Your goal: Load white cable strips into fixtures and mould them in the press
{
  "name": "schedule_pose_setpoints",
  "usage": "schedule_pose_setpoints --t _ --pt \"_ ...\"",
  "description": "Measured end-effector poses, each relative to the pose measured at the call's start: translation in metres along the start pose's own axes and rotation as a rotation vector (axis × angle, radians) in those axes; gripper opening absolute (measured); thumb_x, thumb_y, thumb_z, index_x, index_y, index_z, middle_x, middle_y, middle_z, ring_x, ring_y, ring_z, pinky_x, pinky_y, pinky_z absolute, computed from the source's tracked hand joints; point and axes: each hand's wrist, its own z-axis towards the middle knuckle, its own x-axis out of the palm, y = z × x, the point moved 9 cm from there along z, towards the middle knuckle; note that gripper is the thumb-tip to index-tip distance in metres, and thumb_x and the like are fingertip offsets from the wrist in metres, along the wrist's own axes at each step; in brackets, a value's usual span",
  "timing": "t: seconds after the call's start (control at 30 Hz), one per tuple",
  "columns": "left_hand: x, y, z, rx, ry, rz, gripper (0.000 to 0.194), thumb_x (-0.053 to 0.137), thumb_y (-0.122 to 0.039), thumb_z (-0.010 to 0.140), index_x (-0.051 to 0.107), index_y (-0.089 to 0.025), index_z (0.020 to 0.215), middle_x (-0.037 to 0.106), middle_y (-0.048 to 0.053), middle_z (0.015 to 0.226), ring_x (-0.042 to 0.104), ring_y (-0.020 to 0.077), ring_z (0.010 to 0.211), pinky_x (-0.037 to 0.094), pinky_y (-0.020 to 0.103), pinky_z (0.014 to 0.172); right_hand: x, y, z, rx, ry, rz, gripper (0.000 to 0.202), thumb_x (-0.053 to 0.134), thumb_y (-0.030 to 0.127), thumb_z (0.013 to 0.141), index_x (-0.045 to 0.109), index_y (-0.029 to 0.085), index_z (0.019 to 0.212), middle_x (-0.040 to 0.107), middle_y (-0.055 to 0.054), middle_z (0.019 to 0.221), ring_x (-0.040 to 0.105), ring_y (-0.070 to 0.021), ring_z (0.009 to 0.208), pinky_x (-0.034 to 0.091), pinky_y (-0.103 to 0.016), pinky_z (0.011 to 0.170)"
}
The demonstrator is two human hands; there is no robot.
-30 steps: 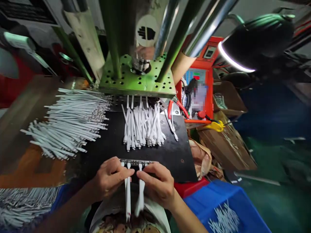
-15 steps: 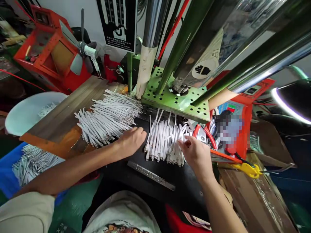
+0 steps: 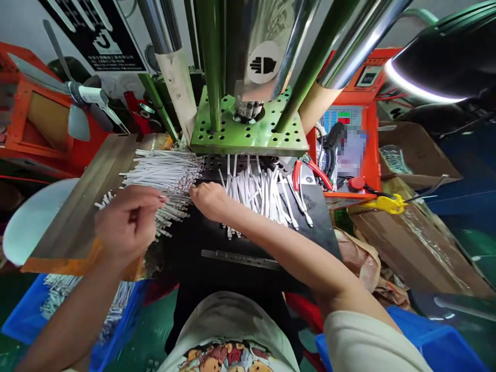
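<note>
Short white cables with small end connectors lie in a dense pile [image 3: 166, 168] on the wooden board's right side. My left hand [image 3: 129, 222] is raised over the near side of this pile, its fingers pinched and blurred; a tiny bright bit shows at the fingertips, too small to name. My right hand [image 3: 211, 200] reaches across to the pile's right edge, fingers closed, their contents hidden. Beyond my right forearm, a second group of white cables [image 3: 267, 194] lies on the black table below the green press plate [image 3: 248, 139]. My forearm covers part of it.
A metal strip with cut-outs [image 3: 240, 259] lies near the table's front edge. Red-handled pliers [image 3: 297, 175] lie by the orange box [image 3: 372, 155] at right. A blue bin [image 3: 27, 315] of cables stands below left, with a white basin [image 3: 23, 232] beside the wooden board [image 3: 70, 217].
My right hand has left the right-hand cable group and crossed to the left pile. My left hand has drawn back leftward. Some right-hand cables now lie more spread out. The view has turned.
</note>
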Motion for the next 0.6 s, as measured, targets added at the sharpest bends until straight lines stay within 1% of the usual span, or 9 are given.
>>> schedule_pose_setpoints --t 0.07,0.13,0.2,0.23,0.3,0.33,0.4,0.5,0.6 --pt "-0.013 -0.003 -0.002 -0.142 -0.08 -0.081 0.01 0.062 -0.012 0.091 0.069 -0.019 0.092 0.071 0.0 0.084 0.067 0.0118 0.07 0.057 0.026 0.065 -0.006 -0.002 -0.036 -0.006 -0.017 -0.041 0.016 0.052 0.003 0.089 0.065 0.01 0.094 0.065 -0.015 0.09 0.063 -0.0261 0.083 0.04 -0.031 0.066" --pt "-0.013 0.003 -0.015 -0.322 -0.091 -0.13 0.015 0.061 -0.016 0.094 0.071 -0.02 0.104 0.072 0.0 0.085 0.068 0.0121 0.073 0.059 0.026 0.071 -0.011 -0.008 -0.083 0.018 -0.063 -0.028 0.016 0.053 0.002 0.088 0.064 0.013 0.086 0.063 -0.012 0.086 0.061 -0.0241 0.078 0.039 -0.03 0.065" --pt "0.002 0.01 -0.038 -0.459 -0.032 -0.192 0.021 0.064 -0.018 0.092 0.069 -0.022 0.112 0.072 0.0 0.087 0.069 0.0125 0.076 0.06 0.026 0.073 -0.012 -0.016 -0.131 0.08 -0.154 0.124 0.016 0.054 0.003 0.091 0.064 0.015 0.089 0.062 -0.007 0.083 0.06 -0.0201 0.075 0.04 -0.028 0.064" --pt "0.014 0.01 -0.05 -0.471 0.027 -0.208 0.023 0.067 -0.017 0.091 0.07 -0.023 0.112 0.072 0.0 0.089 0.069 0.0125 0.077 0.06 0.025 0.072 -0.009 -0.02 -0.154 0.119 -0.22 0.233 0.015 0.054 0.005 0.093 0.064 0.016 0.091 0.063 -0.005 0.083 0.06 -0.0183 0.074 0.041 -0.026 0.064" --pt "0.045 0.002 -0.075 -0.39 0.19 -0.171 0.024 0.068 -0.015 0.088 0.072 -0.025 0.109 0.071 0.001 0.096 0.069 0.0121 0.081 0.058 0.022 0.071 0.002 -0.024 -0.192 0.191 -0.395 0.432 0.012 0.055 0.009 0.097 0.063 0.018 0.096 0.066 -0.003 0.085 0.063 -0.0164 0.076 0.046 -0.025 0.067" --pt "0.061 -0.005 -0.086 -0.304 0.267 -0.134 0.023 0.067 -0.013 0.089 0.072 -0.026 0.108 0.071 0.002 0.098 0.069 0.012 0.083 0.057 0.021 0.071 0.011 -0.023 -0.207 0.213 -0.483 0.498 0.011 0.055 0.011 0.097 0.062 0.019 0.098 0.068 -0.004 0.088 0.064 -0.0163 0.079 0.048 -0.025 0.07" --pt "0.088 -0.022 -0.105 -0.132 0.353 -0.071 0.023 0.065 -0.012 0.09 0.071 -0.024 0.108 0.072 0.002 0.099 0.068 0.0122 0.085 0.055 0.025 0.077 0.028 -0.016 -0.225 0.223 -0.615 0.547 0.011 0.056 0.011 0.097 0.062 0.02 0.102 0.07 -0.006 0.097 0.066 -0.0174 0.087 0.052 -0.027 0.077" --pt "0.115 -0.037 -0.119 -0.033 0.398 -0.062 0.016 0.064 -0.013 0.092 0.066 -0.02 0.107 0.074 0.002 0.097 0.069 0.0148 0.09 0.051 0.035 0.092 0.044 -0.003 -0.229 0.19 -0.688 0.518 0.016 0.058 0.009 0.097 0.061 0.02 0.108 0.069 -0.009 0.104 0.065 -0.0194 0.092 0.054 -0.033 0.081" --pt "0.128 -0.041 -0.12 -0.044 0.457 -0.047 0.013 0.062 -0.015 0.093 0.064 -0.019 0.105 0.073 0.005 0.103 0.068 0.0167 0.097 0.049 0.036 0.091 0.043 0.0 -0.225 0.154 -0.71 0.479 0.018 0.057 0.008 0.097 0.06 0.02 0.11 0.068 -0.009 0.101 0.064 -0.0203 0.09 0.055 -0.036 0.079"
